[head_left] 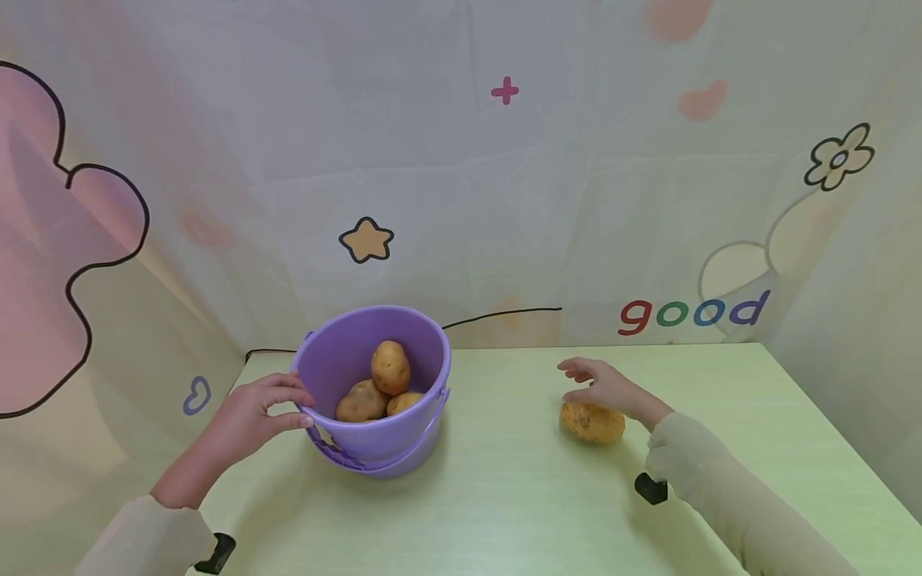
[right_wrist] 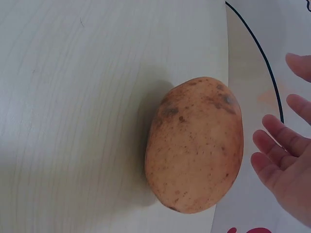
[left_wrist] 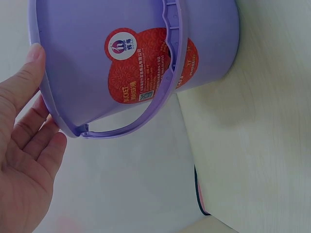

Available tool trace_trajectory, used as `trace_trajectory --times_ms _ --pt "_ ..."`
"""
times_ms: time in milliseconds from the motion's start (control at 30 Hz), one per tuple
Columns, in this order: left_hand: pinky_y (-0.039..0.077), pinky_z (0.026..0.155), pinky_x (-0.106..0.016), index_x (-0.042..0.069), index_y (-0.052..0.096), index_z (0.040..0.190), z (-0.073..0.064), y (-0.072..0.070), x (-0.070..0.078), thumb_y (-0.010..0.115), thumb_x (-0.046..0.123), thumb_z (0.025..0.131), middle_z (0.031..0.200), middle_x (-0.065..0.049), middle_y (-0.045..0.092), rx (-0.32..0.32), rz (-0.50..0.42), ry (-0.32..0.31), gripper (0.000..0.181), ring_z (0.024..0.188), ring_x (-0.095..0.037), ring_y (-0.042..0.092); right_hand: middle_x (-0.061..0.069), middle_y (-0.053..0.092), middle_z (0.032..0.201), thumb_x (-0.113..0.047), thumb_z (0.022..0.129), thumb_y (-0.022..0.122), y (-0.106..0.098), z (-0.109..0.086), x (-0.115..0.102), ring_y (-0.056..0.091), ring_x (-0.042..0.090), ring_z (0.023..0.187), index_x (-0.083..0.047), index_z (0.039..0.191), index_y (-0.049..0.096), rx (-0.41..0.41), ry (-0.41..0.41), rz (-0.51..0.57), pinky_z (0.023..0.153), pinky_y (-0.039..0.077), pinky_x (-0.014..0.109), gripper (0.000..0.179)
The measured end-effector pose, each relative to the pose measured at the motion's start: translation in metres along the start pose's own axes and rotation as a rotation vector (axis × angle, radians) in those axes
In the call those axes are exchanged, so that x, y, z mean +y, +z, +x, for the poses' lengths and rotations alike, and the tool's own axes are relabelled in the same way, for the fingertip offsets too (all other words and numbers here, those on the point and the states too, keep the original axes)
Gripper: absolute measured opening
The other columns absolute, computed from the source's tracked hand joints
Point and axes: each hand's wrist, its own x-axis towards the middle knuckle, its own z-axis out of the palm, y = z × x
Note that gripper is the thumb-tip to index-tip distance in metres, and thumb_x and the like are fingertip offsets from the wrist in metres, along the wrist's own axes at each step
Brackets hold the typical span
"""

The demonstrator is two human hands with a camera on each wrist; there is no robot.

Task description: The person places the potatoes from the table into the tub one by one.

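Observation:
A purple bucket (head_left: pixel 382 444) stands on the left part of the table with several potatoes (head_left: pixel 391 368) inside. At its left side my left hand (head_left: pixel 259 412) holds the rim, thumb on one side and fingers on the other. The left wrist view shows the thumb at the bucket's rim (left_wrist: pixel 46 92) beside the hanging handle (left_wrist: pixel 141 121). On the right, a single potato (head_left: pixel 594 424) lies on the table. My right hand (head_left: pixel 605 388) hovers over it with relaxed fingers. In the right wrist view, a gap separates the fingers from the potato (right_wrist: pixel 194 150).
The pale green-yellow table (head_left: pixel 504 496) meets a printed cloth backdrop (head_left: pixel 468 200) at its back edge. A red label (left_wrist: pixel 146 63) is on the bucket's outside. Dark straps with small black pieces (head_left: pixel 651 488) sit at both wrists.

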Motion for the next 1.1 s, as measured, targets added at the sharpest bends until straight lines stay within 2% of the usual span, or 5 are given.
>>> trace_trajectory --times_ms 400,733,1100 --pt "0.048 0.074 -0.040 0.012 0.069 0.083 0.000 -0.002 0.002 0.074 0.017 0.068 0.097 -0.004 0.063 0.001 0.000 -0.001 0.017 0.107 -0.033 0.054 0.025 0.040 0.130 -0.028 0.082 0.063 -0.004 -0.009 0.016 0.035 0.041 0.119 -0.005 0.129 0.038 -0.048 0.038 0.024 0.094 0.033 0.055 0.058" --pt "0.049 0.074 -0.038 0.013 0.069 0.082 0.000 0.000 -0.001 0.075 0.013 0.066 0.095 -0.002 0.064 0.015 0.009 0.008 0.017 0.106 -0.033 0.055 0.026 0.036 0.133 -0.027 0.079 0.065 -0.006 -0.019 0.026 0.031 0.043 0.122 -0.002 0.131 0.036 -0.042 0.046 0.035 0.097 0.028 0.057 0.065" --pt "0.049 0.074 -0.039 0.011 0.069 0.084 0.000 0.001 -0.001 0.073 0.013 0.068 0.098 -0.003 0.063 -0.017 0.002 -0.016 0.017 0.109 -0.033 0.053 0.027 0.031 0.137 -0.027 0.079 0.064 -0.009 -0.027 0.042 0.026 0.044 0.126 0.006 0.132 0.032 -0.067 0.050 0.042 0.100 0.026 0.056 0.070"
